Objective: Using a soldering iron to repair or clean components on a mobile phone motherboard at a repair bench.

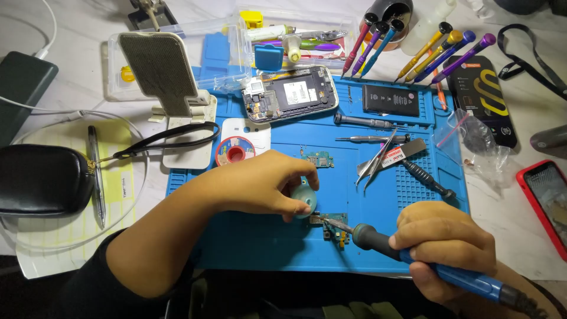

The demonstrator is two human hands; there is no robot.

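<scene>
While the right hand is closed around the blue handle of a soldering iron, the iron's tip rests on or just above the small circuit board lying on the blue work mat near its front edge. The left hand is closed on a small pale round spool, pinched between thumb and fingers and held just beside the board's left end.

Near the work, further back on the mat, lie a second small board, a pair of tweezers, two screwdrivers and a dark-handled tool. A phone with its back removed and a black battery sit at the mat's rear. A red-and-blue solder-wick reel lies to the left on a white cover. A row of coloured-handle drivers stands behind on the counter.

Hazards, as judged from this position:
- The left fingertips sit close to the hot tip; a slip of either hand could cause a burn.
- The board appears unclamped; pressure from the tip could push it sideways and smear solder across adjacent contacts.
- Holding the tip too long on one point could lift a pad or damage the connector.
- The iron's cable trails off the front edge; a snag could jerk the tip.
</scene>
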